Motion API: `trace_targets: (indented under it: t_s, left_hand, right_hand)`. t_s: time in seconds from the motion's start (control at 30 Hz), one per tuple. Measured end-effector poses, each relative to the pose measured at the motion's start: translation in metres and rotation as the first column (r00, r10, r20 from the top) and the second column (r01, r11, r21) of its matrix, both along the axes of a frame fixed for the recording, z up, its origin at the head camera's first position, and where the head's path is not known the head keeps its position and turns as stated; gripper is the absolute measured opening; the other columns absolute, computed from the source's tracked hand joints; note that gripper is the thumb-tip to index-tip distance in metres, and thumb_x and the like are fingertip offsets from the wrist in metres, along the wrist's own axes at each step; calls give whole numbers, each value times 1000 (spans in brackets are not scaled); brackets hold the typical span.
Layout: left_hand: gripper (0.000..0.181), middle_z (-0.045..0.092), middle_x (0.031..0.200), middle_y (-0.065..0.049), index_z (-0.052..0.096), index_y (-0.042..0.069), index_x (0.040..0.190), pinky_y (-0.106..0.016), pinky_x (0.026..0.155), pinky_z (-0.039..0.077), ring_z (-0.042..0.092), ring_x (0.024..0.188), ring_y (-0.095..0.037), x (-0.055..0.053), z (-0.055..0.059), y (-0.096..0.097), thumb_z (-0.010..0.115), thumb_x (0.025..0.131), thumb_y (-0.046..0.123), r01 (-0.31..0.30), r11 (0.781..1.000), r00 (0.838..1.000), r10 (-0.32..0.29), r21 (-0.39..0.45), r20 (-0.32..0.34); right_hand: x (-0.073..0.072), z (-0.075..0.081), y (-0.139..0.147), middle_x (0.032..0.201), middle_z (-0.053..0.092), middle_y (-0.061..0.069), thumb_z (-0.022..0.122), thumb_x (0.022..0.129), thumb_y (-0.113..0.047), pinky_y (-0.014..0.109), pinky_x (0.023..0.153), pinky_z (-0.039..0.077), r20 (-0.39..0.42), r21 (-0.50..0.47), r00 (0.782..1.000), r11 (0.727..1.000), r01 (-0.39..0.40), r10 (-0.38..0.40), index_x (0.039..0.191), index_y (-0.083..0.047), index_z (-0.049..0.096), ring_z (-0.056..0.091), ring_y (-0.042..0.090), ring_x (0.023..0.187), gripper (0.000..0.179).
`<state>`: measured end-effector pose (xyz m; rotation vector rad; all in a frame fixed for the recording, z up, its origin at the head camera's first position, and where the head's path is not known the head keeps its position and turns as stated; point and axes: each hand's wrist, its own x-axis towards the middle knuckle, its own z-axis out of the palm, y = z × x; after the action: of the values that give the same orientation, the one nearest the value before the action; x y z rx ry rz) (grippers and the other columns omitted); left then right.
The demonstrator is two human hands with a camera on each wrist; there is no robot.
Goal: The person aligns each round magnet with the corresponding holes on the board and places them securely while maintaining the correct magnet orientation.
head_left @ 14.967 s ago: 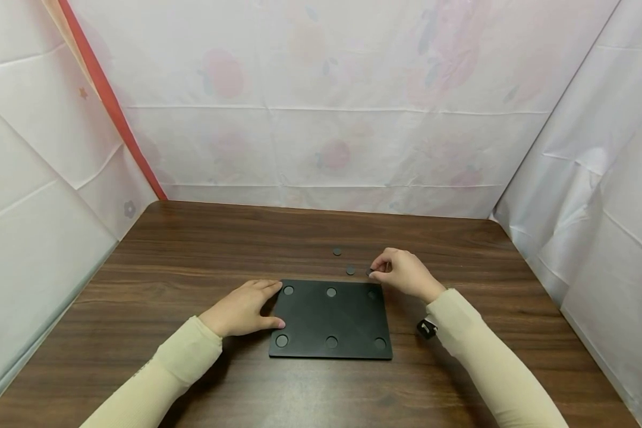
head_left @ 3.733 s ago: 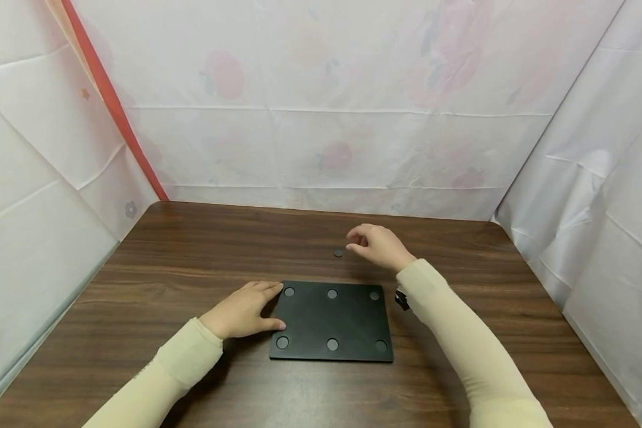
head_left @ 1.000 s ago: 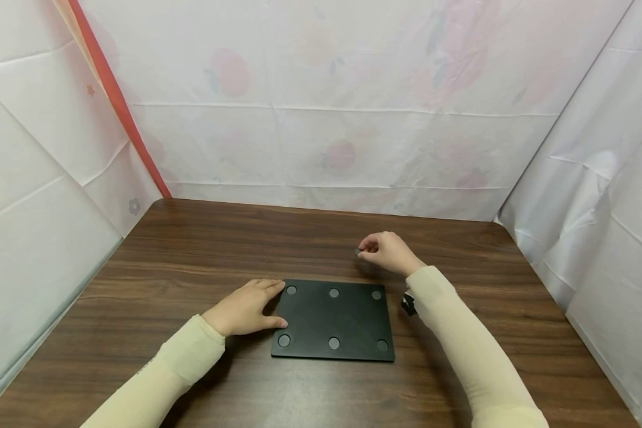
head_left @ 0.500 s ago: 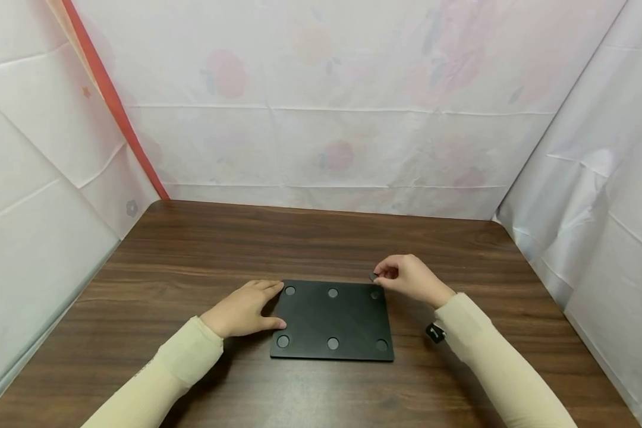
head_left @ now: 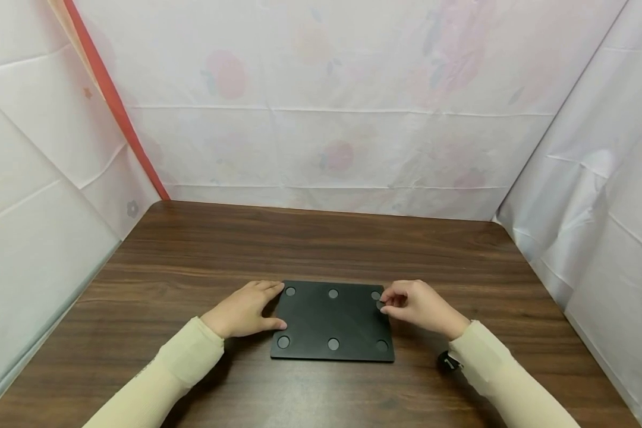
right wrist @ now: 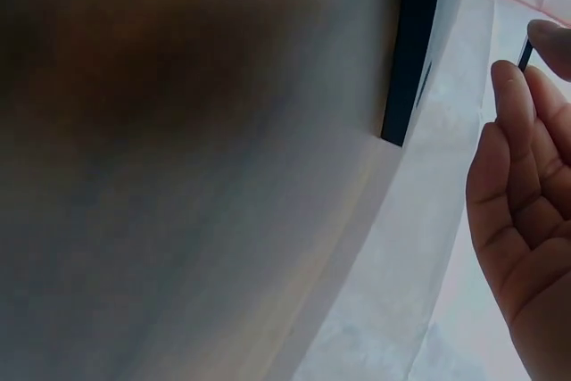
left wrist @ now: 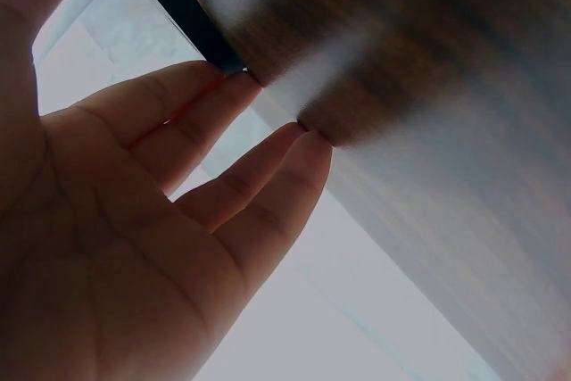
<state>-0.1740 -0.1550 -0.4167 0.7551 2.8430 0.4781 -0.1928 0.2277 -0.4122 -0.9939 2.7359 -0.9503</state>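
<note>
A thin black rectangular board (head_left: 331, 321) lies flat on the table, with several round spots along its far and near edges. Most spots look light grey, while the near right spot (head_left: 381, 345) is darker, close to the board's own colour. My left hand (head_left: 246, 310) rests at the board's left edge, fingers extended and thumb on the top. Over the right edge, just below the far right spot, my right hand (head_left: 419, 304) pinches a small dark disc (head_left: 380, 305) between thumb and fingers. In the right wrist view this disc (right wrist: 525, 54) appears edge-on, above the board.
The brown wood-grain table (head_left: 235, 238) extends around the board on all sides. White patterned curtains (head_left: 331, 119) enclose its back and both sides, with a red strip (head_left: 112, 101) at the left corner. A small black device (head_left: 448, 361) sits at the right wrist.
Discs lying behind the board earlier are off the table; my right hand picked up the last one there and brought it nearer, over the board's right edge. My left hand stayed put.
</note>
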Motion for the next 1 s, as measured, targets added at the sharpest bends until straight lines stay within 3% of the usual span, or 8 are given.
trace_targets:
  t_s: [0.4,0.73,1.0]
  left_hand:
    - [83,48,147,-19,46,-3,143,-52,112,39,44,136,-40,0,-1,0,74,83,47,2,1000,1000,-2,3,-3]
    - [83,47,148,-19,46,-3,144,-53,111,39,43,136,-41,0,0,-1,74,84,47,4,1000,1000,-4,6,0]
    - [83,47,148,-19,46,-3,144,-52,112,39,43,137,-40,-1,-1,-1,74,84,47,5,1000,1000,-5,4,0]
  right_hand:
    - [20,-7,2,85,67,-11,76,86,-17,18,60,51,2,29,999,998,-51,51,93,-19,72,54,-4,69,8]
    - [27,-9,1,84,64,-14,78,84,-17,15,61,51,-57,83,989,988,-129,134,92,-18,73,53,-7,70,8]
    - [33,-5,-1,82,62,-14,78,83,-18,14,61,50,-13,126,989,981,-145,148,89,-19,73,52,-7,69,8]
